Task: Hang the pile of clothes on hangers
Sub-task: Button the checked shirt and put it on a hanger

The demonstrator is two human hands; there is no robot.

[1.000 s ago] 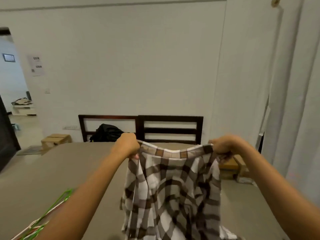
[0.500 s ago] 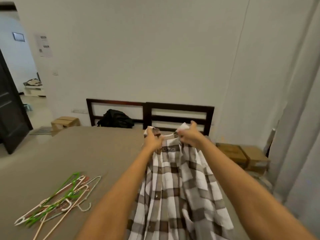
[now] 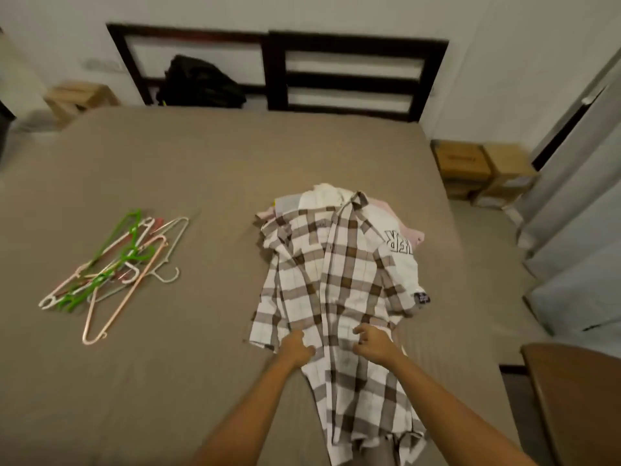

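Far left, on the floor past the bed corner: a cardboard box (image 3: 80,95), blurred. On the left part of the bed (image 3: 168,381), a loose heap of hangers (image 3: 114,260) is seen: green, white, pink and pale grey ones tangled together, well apart from the clothes. A black bag (image 3: 201,82) is propped against the dark headboard (image 3: 353,72).

Right of centre, the plaid shirt (image 3: 336,280) is laid flat, front up, collar towards the headboard, lower part trailing towards the camera. Its upper half is draped over the pile of clothes (image 3: 403,243); from that pile only a white garment with black lettering and some pink cloth at the edges can be made out.

The left hand (image 3: 295,348) is set on the shirt's left side at mid-length, fingers curled into the cloth, so fabric is gripped. The right hand (image 3: 373,343) is placed just beside it on the shirt's right side, fingers bent claw-like with thumb apart; whether cloth is pinched cannot be told.

Further right, on the floor by the bed: stacked cardboard boxes (image 3: 470,163). Bottom right corner: the edge of a brown wooden surface (image 3: 578,398).
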